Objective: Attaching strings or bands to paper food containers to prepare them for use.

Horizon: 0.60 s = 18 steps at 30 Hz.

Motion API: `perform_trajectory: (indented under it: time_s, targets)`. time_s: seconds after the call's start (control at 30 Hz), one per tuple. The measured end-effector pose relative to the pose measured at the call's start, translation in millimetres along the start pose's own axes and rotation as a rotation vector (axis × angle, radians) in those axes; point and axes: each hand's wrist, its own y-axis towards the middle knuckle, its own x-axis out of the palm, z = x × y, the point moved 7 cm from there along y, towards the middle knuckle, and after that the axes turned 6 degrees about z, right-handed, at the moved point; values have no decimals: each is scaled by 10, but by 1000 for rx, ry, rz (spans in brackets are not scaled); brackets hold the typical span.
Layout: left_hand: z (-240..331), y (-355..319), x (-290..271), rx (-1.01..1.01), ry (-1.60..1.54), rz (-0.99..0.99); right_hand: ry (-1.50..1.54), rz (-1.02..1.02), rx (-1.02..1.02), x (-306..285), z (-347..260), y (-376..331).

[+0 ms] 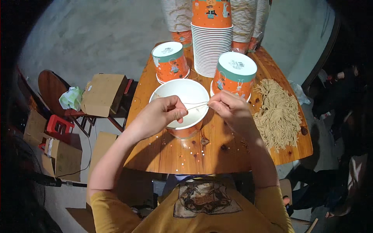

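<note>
A thin pale cord [197,105] is stretched between my hands, with what looks like two strands side by side. My left hand [161,113] pinches one end between thumb and fingers, above the left part of an open paper bucket [185,133]. At the other end, my right hand [232,110] pinches the cord just beyond the bucket's right rim. The bucket stands upright, white inside and orange outside. A heap of loose beige cords [278,116] lies right of my right forearm. Two upside-down orange and green buckets [169,66] [234,77] stand behind the open one.
A tall stack of nested paper buckets [211,52] rises at the table's back, with bagged stacks [176,15] beside it. Small pale dots lie scattered on the wooden table [151,155] near its front edge. Cardboard boxes [103,95] and a red stool [59,126] stand left.
</note>
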Motion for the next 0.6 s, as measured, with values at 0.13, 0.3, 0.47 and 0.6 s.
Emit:
perform_trajectory:
  time_s: [0.13,0.3,0.47,0.6]
  targets:
    - [102,-7,-5,10,172,79,-50,-88,-60,56,152,-40]
    - [244,2,-11,184,423,175,-18,-119,-43,65,301,-94]
    - [445,13,69,294,458,205,-254,299,-160,-202,106,-96]
    - [563,36,155,429,519,208,248,97,23,116,36,-159]
